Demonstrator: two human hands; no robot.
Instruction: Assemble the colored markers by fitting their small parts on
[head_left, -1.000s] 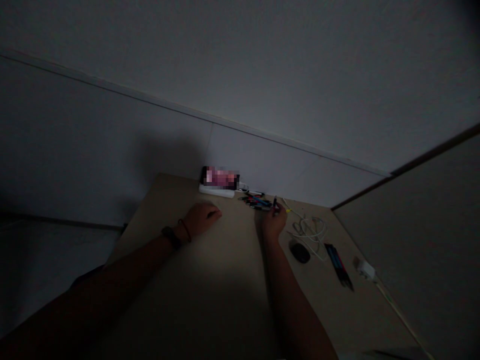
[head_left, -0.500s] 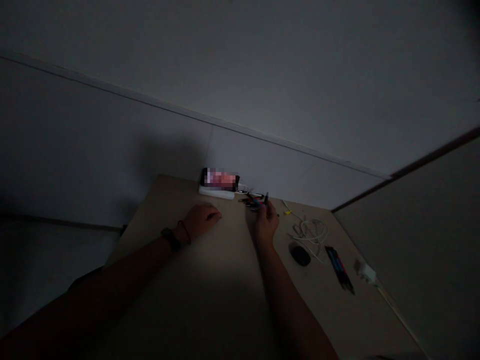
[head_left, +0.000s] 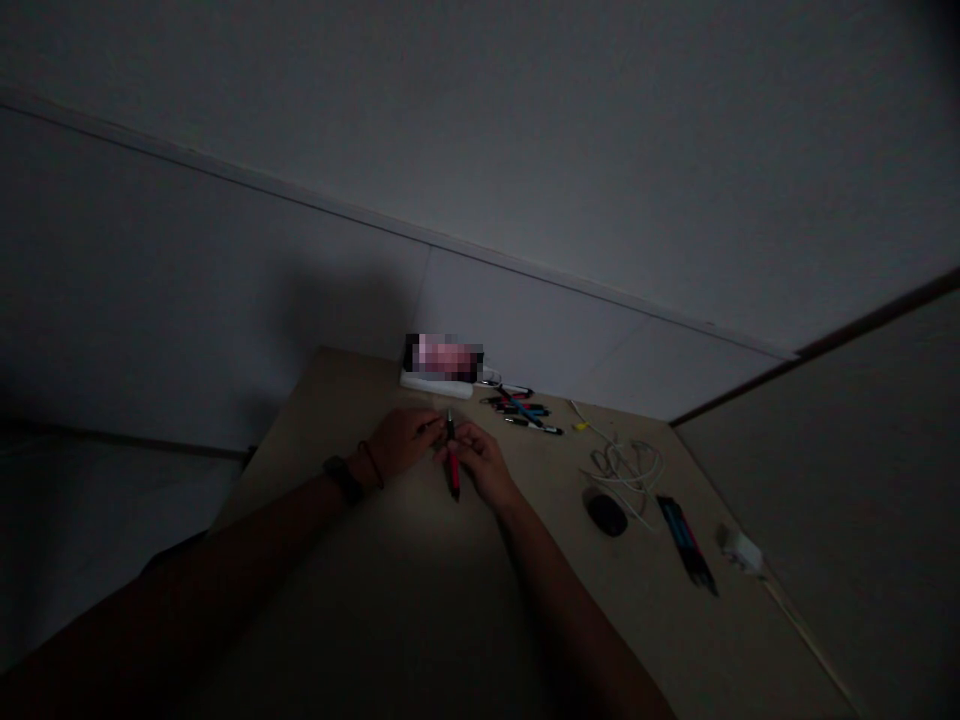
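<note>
My right hand (head_left: 482,462) pinches a red and black pen (head_left: 454,472) over the middle of the table. The pen stands nearly lengthwise to my view, its narrow end toward the wall. Close on its left is my left hand (head_left: 407,437), with fingers curled together. Something small and dark shows between those fingers, too dim to name. Fingertips of both hands come near the pen's upper part; whether the left ones touch it I cannot tell. Beyond my right hand lies a loose pile of pens (head_left: 521,406), with a black and white pen (head_left: 534,427) in front of it.
A phone (head_left: 442,358) with a blurred screen leans on a white block (head_left: 436,385) by the wall. To the right are a coiled white cable (head_left: 626,465), a black mouse (head_left: 606,512), a row of pens (head_left: 686,543) and a white plug (head_left: 742,550). The room is dim.
My right hand has come left and nearer from the pen pile, bringing the red and black pen beside my left hand. The pile is now uncovered. My left hand has hardly moved.
</note>
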